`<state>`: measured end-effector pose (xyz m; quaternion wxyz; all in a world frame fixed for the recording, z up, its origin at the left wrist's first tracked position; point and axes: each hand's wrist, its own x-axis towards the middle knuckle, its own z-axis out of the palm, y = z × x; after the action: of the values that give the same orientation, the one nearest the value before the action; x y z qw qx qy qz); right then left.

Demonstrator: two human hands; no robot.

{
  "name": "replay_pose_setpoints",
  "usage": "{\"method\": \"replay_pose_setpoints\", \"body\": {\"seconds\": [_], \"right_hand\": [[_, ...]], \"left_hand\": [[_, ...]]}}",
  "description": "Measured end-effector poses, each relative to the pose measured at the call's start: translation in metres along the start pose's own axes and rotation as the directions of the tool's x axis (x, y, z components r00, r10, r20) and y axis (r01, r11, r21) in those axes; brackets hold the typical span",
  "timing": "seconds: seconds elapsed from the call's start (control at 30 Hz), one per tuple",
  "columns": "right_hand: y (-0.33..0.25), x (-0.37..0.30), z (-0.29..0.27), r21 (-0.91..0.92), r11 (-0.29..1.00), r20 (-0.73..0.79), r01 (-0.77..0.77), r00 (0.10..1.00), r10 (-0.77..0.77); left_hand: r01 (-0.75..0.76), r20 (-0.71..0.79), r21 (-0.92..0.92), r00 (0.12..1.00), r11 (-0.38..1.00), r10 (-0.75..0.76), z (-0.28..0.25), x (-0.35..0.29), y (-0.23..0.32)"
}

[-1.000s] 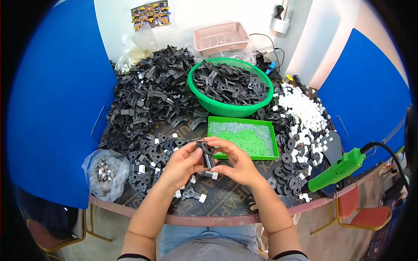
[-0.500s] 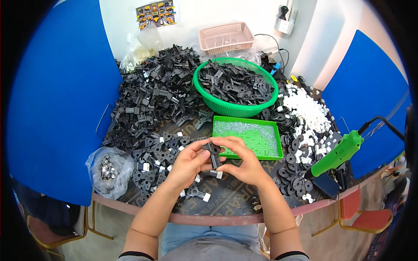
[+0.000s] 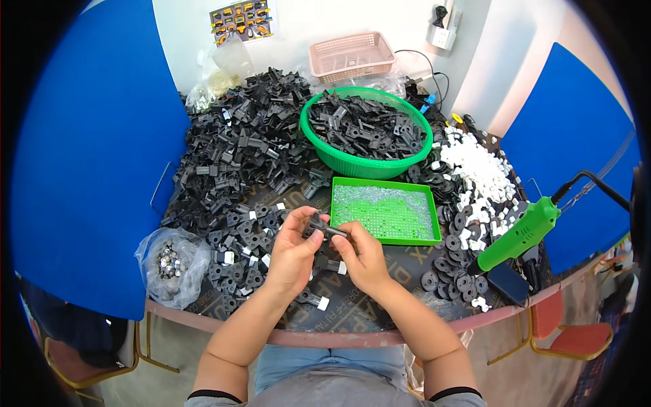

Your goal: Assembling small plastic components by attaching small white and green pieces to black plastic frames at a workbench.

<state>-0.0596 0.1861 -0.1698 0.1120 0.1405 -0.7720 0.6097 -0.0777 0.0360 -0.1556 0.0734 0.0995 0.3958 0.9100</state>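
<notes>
Between my two hands, above the front middle of the table, is a black plastic part (image 3: 316,224) with a wide end and a narrow arm. The fingers of my left hand (image 3: 293,258) are closed around its wide end, the thumb lying on top. My right hand (image 3: 365,260) pinches the narrow arm, which points to the right. Below and to the left of my hands lie several black parts with white pieces (image 3: 251,261) on them. Just behind my right hand stands a shallow green tray (image 3: 436,224) holding many small shiny metal pieces. My palms hide part of the held piece.
A green basket (image 3: 366,169) full of black parts stands behind the tray, left of it a large black pile (image 3: 237,142). White pieces (image 3: 478,169) and black discs (image 3: 454,275) lie at right, near a hanging green power screwdriver (image 3: 519,236). A plastic bag (image 3: 173,268) holds metal pieces.
The black part has turned from upright to lying nearly sideways, its narrow arm now pointing right. My right hand has shifted left and down, onto that arm.
</notes>
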Motion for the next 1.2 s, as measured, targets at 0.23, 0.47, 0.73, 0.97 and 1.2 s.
{"method": "replay_pose_setpoints", "body": {"seconds": [0.23, 0.47, 0.73, 0.97, 1.2], "right_hand": [[-0.001, 0.006, -0.003, -0.101, 0.976, -0.135, 0.191, 0.970, -0.204], [0.006, 0.019, -0.032, -0.141, 0.989, 0.021, 0.050, 0.999, -0.047], [0.062, -0.006, -0.194, -0.622, 0.275, -0.714, -0.733, 0.675, 0.184], [0.116, -0.026, -0.243, -0.630, 0.228, -0.689, -0.742, 0.670, 0.276], [0.111, -0.029, -0.244, -0.602, 0.305, -0.721, -0.738, 0.667, 0.188]], "left_hand": [[-0.111, 0.151, 0.362, 0.987, 0.926, 0.059, 0.001, 0.006, 0.008], [-0.213, 0.074, 0.452, 0.977, 0.866, 0.202, -0.010, 0.010, 0.003], [-0.016, -0.143, 0.254, 0.988, 0.967, 0.054, -0.029, 0.015, 0.033], [0.220, -0.176, 0.042, 0.962, 0.975, -0.209, -0.028, 0.020, 0.018], [0.281, -0.149, 0.078, 0.952, 0.957, -0.267, -0.022, 0.017, 0.019]]}}
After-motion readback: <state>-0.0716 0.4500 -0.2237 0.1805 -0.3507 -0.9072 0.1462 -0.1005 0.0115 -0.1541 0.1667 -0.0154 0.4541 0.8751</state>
